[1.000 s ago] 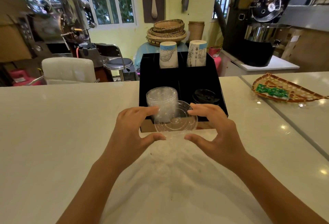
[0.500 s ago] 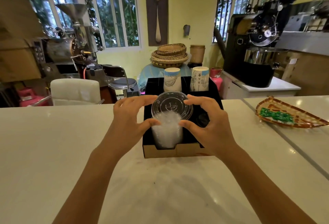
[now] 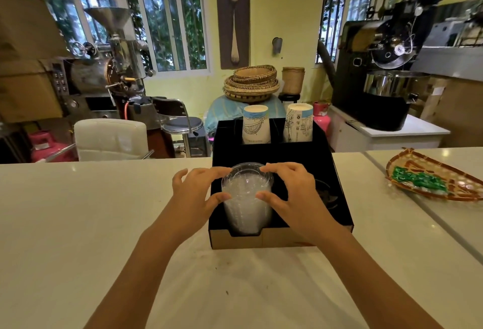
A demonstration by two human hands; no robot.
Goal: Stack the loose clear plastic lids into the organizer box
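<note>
A black organizer box (image 3: 337,172) with a brown cardboard front stands on the white counter. In its front left slot rises a tall stack of clear plastic lids (image 3: 247,208). A clear lid (image 3: 247,172) sits on top of that stack. My left hand (image 3: 194,192) grips the lid's left rim with thumb and fingers. My right hand (image 3: 292,192) grips its right rim the same way. Both hands hover over the front of the box.
Two upside-down paper cup stacks (image 3: 256,124) (image 3: 299,123) stand in the box's rear slots. Black lids (image 3: 325,194) lie in the front right slot. A woven tray with green packets (image 3: 428,181) lies on the counter to the right. Coffee machines and chairs stand beyond the counter.
Both hands carried the clear lid from above the counter in front of the box up and forward, then lowered it onto the top of the stack.
</note>
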